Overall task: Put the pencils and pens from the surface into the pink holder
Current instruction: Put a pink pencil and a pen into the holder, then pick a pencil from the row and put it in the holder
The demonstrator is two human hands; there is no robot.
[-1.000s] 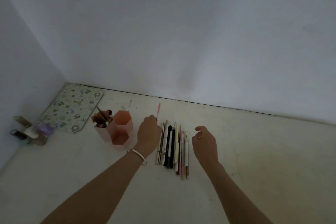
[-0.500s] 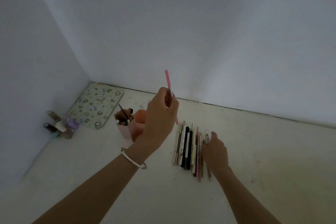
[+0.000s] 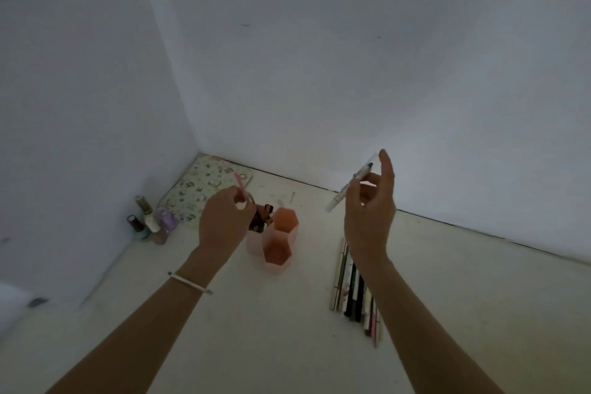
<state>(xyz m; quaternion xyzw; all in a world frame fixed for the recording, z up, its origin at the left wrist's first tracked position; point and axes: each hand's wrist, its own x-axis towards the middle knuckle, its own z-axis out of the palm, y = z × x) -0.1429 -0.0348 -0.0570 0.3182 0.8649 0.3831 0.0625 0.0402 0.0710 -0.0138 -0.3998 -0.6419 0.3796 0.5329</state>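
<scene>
The pink holder (image 3: 277, 251) of hexagonal cups stands on the pale surface; its left cup holds several pens. My left hand (image 3: 224, 221) hovers right over that left cup and pinches a thin pink pen (image 3: 240, 186), which points up and away. My right hand (image 3: 367, 217) is raised above the surface and pinches a white pen (image 3: 348, 187) with a dark tip, held slanted. A row of pens and pencils (image 3: 355, 291) lies side by side on the surface under my right forearm, partly hidden by it.
A patterned mat (image 3: 204, 189) lies in the far left corner. Several small bottles (image 3: 150, 222) stand against the left wall. White walls close off the left and far sides of the surface.
My left hand has carried the pink pen down and left to the holder's left cup. My right hand has picked a white pen from the row and lifted it.
</scene>
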